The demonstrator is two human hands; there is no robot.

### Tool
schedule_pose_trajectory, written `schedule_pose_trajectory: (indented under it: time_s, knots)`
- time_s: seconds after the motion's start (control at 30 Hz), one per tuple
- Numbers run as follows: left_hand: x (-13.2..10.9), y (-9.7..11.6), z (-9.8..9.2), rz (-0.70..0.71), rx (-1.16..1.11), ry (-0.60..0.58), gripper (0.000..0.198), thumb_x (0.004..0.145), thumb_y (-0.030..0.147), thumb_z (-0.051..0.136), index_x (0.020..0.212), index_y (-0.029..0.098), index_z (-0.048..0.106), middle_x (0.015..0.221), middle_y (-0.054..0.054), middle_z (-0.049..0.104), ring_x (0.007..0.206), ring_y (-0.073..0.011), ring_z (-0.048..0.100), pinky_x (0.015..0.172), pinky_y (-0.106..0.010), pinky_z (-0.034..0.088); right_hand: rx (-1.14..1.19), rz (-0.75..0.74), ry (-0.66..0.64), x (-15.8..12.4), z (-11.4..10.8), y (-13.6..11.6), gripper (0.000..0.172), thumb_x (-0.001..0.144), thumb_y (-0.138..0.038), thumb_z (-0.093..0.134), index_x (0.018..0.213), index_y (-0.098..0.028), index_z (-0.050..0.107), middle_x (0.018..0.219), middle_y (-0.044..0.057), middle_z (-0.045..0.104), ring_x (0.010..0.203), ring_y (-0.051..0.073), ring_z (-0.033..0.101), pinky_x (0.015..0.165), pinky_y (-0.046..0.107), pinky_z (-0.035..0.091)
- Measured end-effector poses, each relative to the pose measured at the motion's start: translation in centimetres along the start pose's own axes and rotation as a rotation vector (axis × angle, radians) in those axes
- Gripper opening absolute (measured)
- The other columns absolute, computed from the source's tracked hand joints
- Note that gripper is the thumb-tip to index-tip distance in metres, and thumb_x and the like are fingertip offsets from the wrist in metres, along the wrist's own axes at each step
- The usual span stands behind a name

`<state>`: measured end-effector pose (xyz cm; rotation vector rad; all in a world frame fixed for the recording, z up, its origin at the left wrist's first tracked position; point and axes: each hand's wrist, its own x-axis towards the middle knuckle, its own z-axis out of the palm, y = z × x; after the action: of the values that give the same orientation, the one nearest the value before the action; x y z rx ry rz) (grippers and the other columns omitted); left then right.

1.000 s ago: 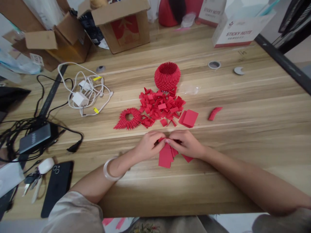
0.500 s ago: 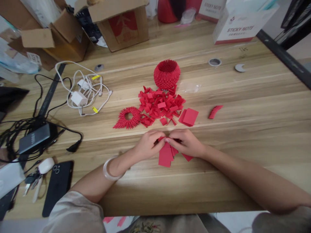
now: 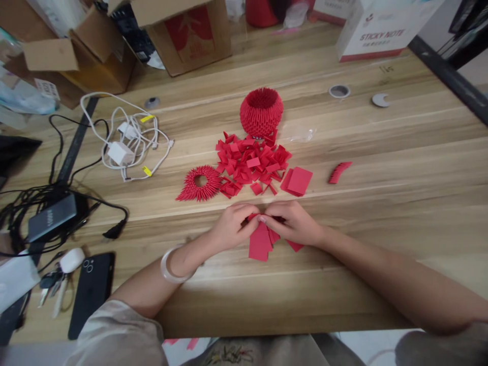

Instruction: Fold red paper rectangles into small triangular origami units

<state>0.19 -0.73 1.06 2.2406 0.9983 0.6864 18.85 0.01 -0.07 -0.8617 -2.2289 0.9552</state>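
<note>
My left hand (image 3: 235, 223) and my right hand (image 3: 292, 222) meet near the table's front, thumbs and fingers pinched on a small piece of red paper (image 3: 252, 217) that they mostly hide. Flat red paper sheets (image 3: 260, 245) lie beneath them. Beyond my hands is a heap of folded red paper pieces (image 3: 253, 161), with a short stack of red paper (image 3: 297, 181) at its right. A round red paper vase (image 3: 262, 112) stands behind the heap. To the left rests a spiky red paper ring (image 3: 201, 182) with a pointed tail.
A short curved strip of joined red pieces (image 3: 339, 172) lies at right. White chargers and cables (image 3: 122, 152), black cables (image 3: 57, 213), keys (image 3: 51, 279) and a black phone (image 3: 91, 295) occupy the left. Cardboard boxes (image 3: 190, 38) and a sticky note box (image 3: 381, 38) stand at the back.
The camera view has shifted slightly, moving the background a little upward in the picture. Both hands keep the same pinch on the red paper.
</note>
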Motion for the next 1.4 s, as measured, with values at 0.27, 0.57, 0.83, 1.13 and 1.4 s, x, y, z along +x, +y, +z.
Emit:
schedule_pose_trajectory:
  time_s: [0.27, 0.57, 0.83, 1.13, 1.4]
  knots:
    - [-0.05, -0.08, -0.01, -0.023, 0.014, -0.009, 0.019, 0.087, 0.02, 0.044, 0.073, 0.014, 0.055, 0.063, -0.001, 0.055, 0.06, -0.0108, 0.049, 0.058, -0.022, 0.04, -0.006, 0.003, -0.002, -0.08, -0.03, 0.01, 0.038, 0.091, -0.027, 0.043, 0.054, -0.017, 0.037, 0.052, -0.003, 0.036, 0.051, 0.008, 0.035, 0.053, 0.021, 0.03]
    - [-0.11, -0.16, 0.06, -0.019, 0.001, -0.019, 0.017, 0.087, 0.019, 0.045, 0.074, 0.014, 0.055, 0.064, -0.001, 0.054, 0.06, -0.0107, 0.049, 0.058, -0.022, 0.04, -0.002, 0.018, -0.024, -0.07, -0.12, -0.05, 0.038, 0.091, -0.028, 0.042, 0.055, -0.017, 0.038, 0.053, -0.003, 0.037, 0.051, 0.008, 0.036, 0.054, 0.022, 0.03]
    - [-0.12, -0.09, 0.06, -0.035, -0.003, -0.021, 0.019, 0.088, 0.021, 0.043, 0.074, 0.014, 0.055, 0.065, -0.001, 0.055, 0.061, -0.011, 0.05, 0.059, -0.023, 0.041, -0.015, 0.016, -0.024, -0.11, -0.06, 0.09, 0.038, 0.091, -0.028, 0.042, 0.055, -0.017, 0.037, 0.053, -0.003, 0.036, 0.052, 0.008, 0.036, 0.054, 0.022, 0.03]
    - [-0.11, -0.09, -0.11, -0.081, -0.072, -0.044, 0.015, 0.085, 0.019, 0.048, 0.075, 0.013, 0.058, 0.066, -0.001, 0.057, 0.061, -0.0092, 0.05, 0.058, -0.02, 0.039, 0.012, 0.0, -0.007, -0.31, 0.1, 0.14, 0.038, 0.091, -0.027, 0.045, 0.055, -0.016, 0.038, 0.052, -0.004, 0.036, 0.051, 0.008, 0.036, 0.053, 0.022, 0.03]
    - [-0.16, -0.03, -0.06, -0.056, -0.05, -0.031, 0.015, 0.086, 0.018, 0.047, 0.075, 0.013, 0.057, 0.066, -0.001, 0.056, 0.062, -0.0101, 0.05, 0.059, -0.021, 0.039, -0.005, -0.008, -0.001, -0.17, 0.12, 0.07, 0.037, 0.09, -0.026, 0.046, 0.055, -0.016, 0.038, 0.052, -0.004, 0.037, 0.051, 0.008, 0.036, 0.054, 0.022, 0.029]
